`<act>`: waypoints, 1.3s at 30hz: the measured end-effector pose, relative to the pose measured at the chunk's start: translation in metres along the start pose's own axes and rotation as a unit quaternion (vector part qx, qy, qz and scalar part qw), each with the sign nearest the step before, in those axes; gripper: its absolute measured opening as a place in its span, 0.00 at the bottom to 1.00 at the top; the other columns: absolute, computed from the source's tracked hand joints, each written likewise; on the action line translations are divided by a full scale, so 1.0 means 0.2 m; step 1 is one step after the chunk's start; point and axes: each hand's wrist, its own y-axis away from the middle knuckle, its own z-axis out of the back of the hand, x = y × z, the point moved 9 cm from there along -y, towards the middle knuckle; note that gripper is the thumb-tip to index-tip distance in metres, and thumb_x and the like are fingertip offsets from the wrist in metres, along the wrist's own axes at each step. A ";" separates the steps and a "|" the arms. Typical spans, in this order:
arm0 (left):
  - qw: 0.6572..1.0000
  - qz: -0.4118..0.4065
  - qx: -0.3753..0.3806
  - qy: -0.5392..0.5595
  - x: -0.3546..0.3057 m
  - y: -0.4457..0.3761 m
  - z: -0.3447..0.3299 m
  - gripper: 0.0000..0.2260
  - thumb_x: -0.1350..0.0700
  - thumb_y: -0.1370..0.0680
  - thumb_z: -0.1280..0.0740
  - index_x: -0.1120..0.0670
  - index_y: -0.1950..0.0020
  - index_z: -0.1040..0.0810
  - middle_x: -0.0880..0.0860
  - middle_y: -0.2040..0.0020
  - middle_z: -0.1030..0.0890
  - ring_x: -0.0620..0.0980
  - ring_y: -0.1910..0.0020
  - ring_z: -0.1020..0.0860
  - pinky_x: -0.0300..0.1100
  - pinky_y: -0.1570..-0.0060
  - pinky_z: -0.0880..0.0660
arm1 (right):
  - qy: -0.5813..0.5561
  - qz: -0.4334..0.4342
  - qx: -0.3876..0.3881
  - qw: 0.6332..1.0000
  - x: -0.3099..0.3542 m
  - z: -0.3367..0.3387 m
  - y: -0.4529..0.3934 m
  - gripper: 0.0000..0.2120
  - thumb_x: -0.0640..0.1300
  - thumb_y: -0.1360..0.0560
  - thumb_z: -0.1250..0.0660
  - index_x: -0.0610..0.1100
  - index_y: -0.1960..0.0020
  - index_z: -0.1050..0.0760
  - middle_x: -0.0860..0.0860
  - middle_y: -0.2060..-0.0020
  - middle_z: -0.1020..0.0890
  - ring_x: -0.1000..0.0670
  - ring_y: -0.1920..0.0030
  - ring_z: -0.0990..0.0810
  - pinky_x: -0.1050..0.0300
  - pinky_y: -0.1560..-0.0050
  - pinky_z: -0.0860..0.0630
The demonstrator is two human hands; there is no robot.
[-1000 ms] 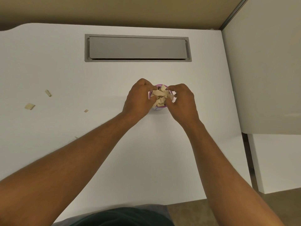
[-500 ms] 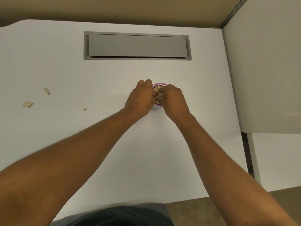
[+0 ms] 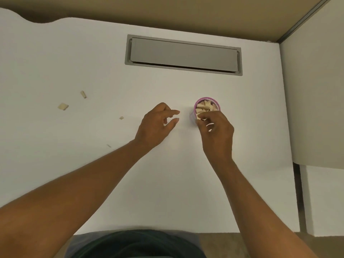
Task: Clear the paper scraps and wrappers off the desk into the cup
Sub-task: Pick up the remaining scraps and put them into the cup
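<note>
A small pink cup (image 3: 206, 98) stands on the white desk (image 3: 167, 187), packed to the rim with beige paper scraps (image 3: 204, 107). My right hand (image 3: 218, 134) is at the cup's near rim, fingers curled against the scraps; whether it grips anything is unclear. My left hand (image 3: 156, 124) hovers just left of the cup, apart from it, fingers spread and holding nothing. Loose scraps lie at the left: a squarish one (image 3: 63, 106), a narrow one (image 3: 83, 94), a tiny one (image 3: 121, 118) and a thin sliver (image 3: 108, 145).
A grey cable hatch (image 3: 183, 55) is set flush into the desk behind the cup. A white partition (image 3: 314, 94) bounds the desk on the right, with a lower white unit (image 3: 327, 200) beyond it. The desk's front edge is near my body.
Both hands were pressed together over the cup. My left hand has pulled away to the left and opened. My right hand has slid back to the cup's near rim, uncovering the scraps.
</note>
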 end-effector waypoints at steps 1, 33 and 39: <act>1.000 0.016 -0.008 0.000 0.06 0.06 0.04 0.09 0.50 0.20 0.29 0.45 0.40 0.15 0.42 0.53 0.24 0.42 0.62 0.24 0.32 0.60 0.28 | 0.010 0.012 0.032 0.999 0.02 -0.09 0.06 0.07 0.39 0.24 0.26 0.47 0.47 0.18 0.55 0.51 0.17 0.57 0.57 0.19 0.69 0.56 0.25; 0.979 0.145 -0.044 -0.138 1.09 0.74 0.85 0.11 0.55 0.18 0.31 0.54 0.36 0.17 0.52 0.40 0.20 0.54 0.38 0.25 0.47 0.41 0.24 | 0.209 0.137 0.261 0.933 0.36 -1.51 0.59 0.08 0.41 0.17 0.39 0.45 0.49 0.21 0.52 0.51 0.23 0.48 0.51 0.24 0.49 0.59 0.21; 0.967 0.154 -0.121 -0.165 1.19 0.62 1.01 0.15 0.55 0.20 0.29 0.54 0.34 0.19 0.53 0.33 0.23 0.56 0.32 0.30 0.46 0.37 0.26 | 0.125 0.071 0.145 0.979 0.33 -1.40 0.32 0.07 0.36 0.20 0.36 0.46 0.51 0.21 0.55 0.46 0.25 0.53 0.47 0.28 0.60 0.54 0.28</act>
